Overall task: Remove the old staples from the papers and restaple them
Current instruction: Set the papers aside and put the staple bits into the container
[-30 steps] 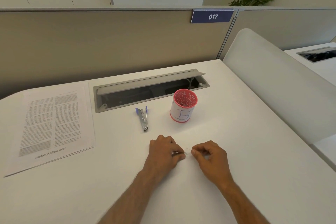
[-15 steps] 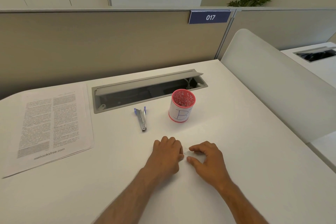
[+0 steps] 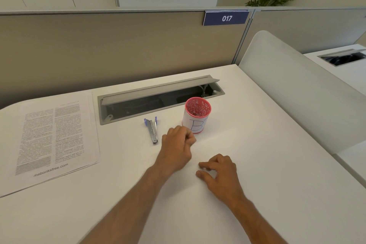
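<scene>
A stack of printed papers (image 3: 53,138) lies flat at the desk's left. A metal staple remover with blue grips (image 3: 152,129) lies on the desk between the papers and a red cup with a white label (image 3: 197,118). My left hand (image 3: 176,144) hovers just in front of the cup, beside the remover's tip, with its fingertips pinched together; anything held there is too small to see. My right hand (image 3: 219,172) rests on the desk nearer to me, thumb and fingers slightly apart, holding nothing visible.
An open grey cable tray (image 3: 158,97) is sunk into the desk behind the remover and cup. A beige partition rises at the back, and a white curved divider (image 3: 297,89) borders the desk's right side.
My left hand has left the right hand and moved forward toward the cup, fingers pinched. My right hand stayed on the desk and its fingers loosened.
</scene>
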### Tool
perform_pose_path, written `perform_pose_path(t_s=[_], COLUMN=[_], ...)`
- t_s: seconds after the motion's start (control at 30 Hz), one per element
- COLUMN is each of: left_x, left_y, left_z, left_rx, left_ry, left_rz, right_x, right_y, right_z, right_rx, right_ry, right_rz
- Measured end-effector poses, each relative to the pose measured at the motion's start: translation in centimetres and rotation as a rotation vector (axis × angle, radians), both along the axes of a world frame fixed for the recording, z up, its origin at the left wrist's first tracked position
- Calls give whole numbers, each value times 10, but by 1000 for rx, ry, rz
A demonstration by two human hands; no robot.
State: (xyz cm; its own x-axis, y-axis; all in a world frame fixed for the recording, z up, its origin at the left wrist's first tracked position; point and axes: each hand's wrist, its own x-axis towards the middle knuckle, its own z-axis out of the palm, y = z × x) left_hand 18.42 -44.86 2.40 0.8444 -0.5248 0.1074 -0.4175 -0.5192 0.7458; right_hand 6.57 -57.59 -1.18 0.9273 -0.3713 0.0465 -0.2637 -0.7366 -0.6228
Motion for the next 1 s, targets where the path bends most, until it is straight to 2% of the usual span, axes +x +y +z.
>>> perform_pose_path(t_s=[0.3, 0.43, 0.6, 0.8, 0.9, 1.0], left_x=[43, 58, 66, 69, 69, 66], left_y=[-32, -46, -57, -63, -63, -54], left_z=[37, 46, 51, 54, 55, 48], left_rx=[147, 293, 468, 561, 493, 167], left_ry=[-148, -239, -322, -334, -341, -396], left_rz=[103, 111, 89, 73, 57, 117], right_x=[1, 5, 10, 15, 15, 14], right_y=[12, 10, 9, 13, 16, 16], right_z=[0, -1, 2, 12, 15, 14], right_rx=[19, -56, -237, -296, -340, -365], right_ry=[-34, -41, 58, 223, 252, 251], right_rz=[-18, 27, 136, 182, 205, 211])
